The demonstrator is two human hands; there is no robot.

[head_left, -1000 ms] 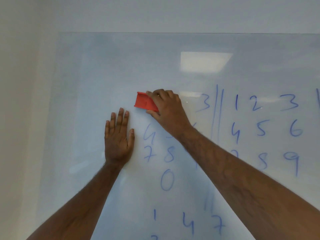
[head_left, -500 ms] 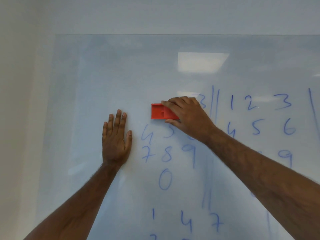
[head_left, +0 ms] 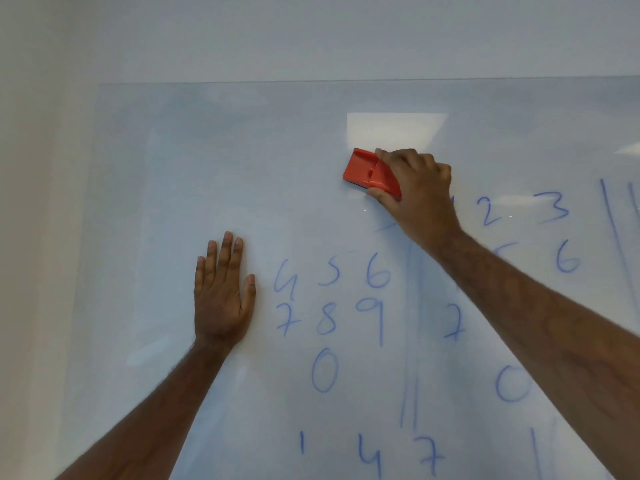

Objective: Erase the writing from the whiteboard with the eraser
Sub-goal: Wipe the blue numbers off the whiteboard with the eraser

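The right hand [head_left: 415, 188] grips a red rectangular plastic eraser [head_left: 370, 173], fingers curled over its top edge and thumb under it, pressing it against the glossy white whiteboard [head_left: 207, 150]. The eraser's long axis runs up-left from the knuckles. The blue marker digits [head_left: 332, 296] lie below and to the left of it (rows 4 5 6, 7 8 9, 0), more under the forearm. The left hand [head_left: 221, 296] rests flat, fingers straight, just beside the 4 and 7, likely in a leftward sweep's path.
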